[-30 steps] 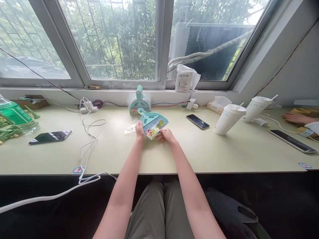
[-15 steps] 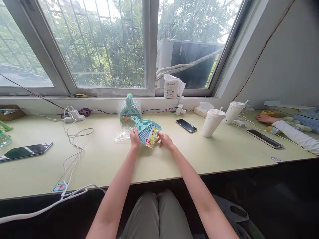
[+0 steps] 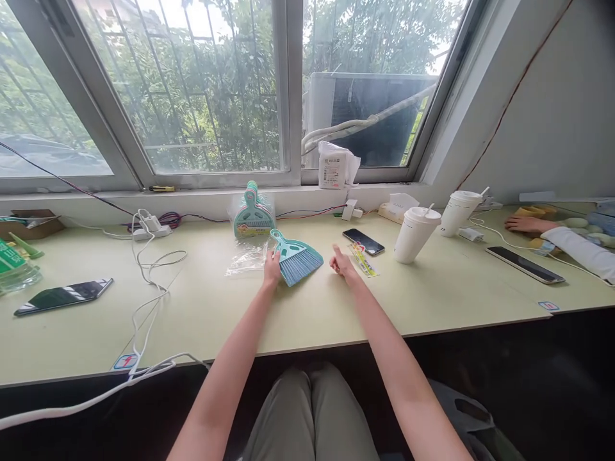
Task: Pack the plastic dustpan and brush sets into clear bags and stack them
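Your left hand (image 3: 271, 269) grips the near edge of the teal mini dustpan-and-brush set (image 3: 294, 258), fingers closed on it, and holds it tilted just above the desk (image 3: 307, 307). Your right hand (image 3: 342, 263) is loosely open and holds nothing; the paper label (image 3: 364, 260) lies flat on the desk just beside its fingertips. A clear plastic wrapper (image 3: 244, 259) lies left of the set. Behind it, a stack of packaged sets (image 3: 252, 214) leans against the sill. A phone (image 3: 364, 241) and two lidded cups (image 3: 416, 234) stand farther right.
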`<state>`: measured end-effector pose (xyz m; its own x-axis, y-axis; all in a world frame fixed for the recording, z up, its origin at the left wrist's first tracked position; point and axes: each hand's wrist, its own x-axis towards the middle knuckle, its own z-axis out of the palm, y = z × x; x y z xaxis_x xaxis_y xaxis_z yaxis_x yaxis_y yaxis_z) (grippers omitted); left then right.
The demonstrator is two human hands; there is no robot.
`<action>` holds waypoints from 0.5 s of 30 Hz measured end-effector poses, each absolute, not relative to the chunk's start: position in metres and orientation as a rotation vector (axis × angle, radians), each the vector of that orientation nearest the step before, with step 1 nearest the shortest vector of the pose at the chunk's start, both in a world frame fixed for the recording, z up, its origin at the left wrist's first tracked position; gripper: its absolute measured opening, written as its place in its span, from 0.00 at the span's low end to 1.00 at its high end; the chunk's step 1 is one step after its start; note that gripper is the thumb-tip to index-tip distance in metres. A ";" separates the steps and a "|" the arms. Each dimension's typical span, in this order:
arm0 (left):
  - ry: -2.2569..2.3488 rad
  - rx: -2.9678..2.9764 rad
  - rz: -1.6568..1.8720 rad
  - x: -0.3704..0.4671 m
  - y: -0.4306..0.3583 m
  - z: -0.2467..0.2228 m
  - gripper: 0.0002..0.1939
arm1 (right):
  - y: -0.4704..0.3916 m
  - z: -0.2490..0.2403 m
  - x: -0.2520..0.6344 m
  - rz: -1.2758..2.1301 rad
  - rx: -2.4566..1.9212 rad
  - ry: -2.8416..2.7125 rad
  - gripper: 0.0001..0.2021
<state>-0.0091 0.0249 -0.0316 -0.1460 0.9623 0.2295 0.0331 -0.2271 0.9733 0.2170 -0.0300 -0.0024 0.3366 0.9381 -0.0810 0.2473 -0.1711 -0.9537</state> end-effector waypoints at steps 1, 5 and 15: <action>1.200 1.369 1.440 -0.003 0.021 -0.033 0.13 | -0.032 -0.001 0.205 0.740 -1.649 -1.209 0.32; 1.107 1.545 1.309 0.011 0.011 -0.034 0.12 | -0.029 0.005 0.155 0.093 -1.680 -1.648 0.15; 1.266 1.779 1.215 0.007 0.012 -0.028 0.12 | -0.017 0.003 0.132 -0.094 -1.934 -1.710 0.14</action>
<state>0.0068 0.0122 -0.0285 0.1121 0.9408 0.3199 0.3580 -0.3386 0.8702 0.1319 -0.0171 0.0030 0.1877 0.8967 0.4009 0.9352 -0.0384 -0.3522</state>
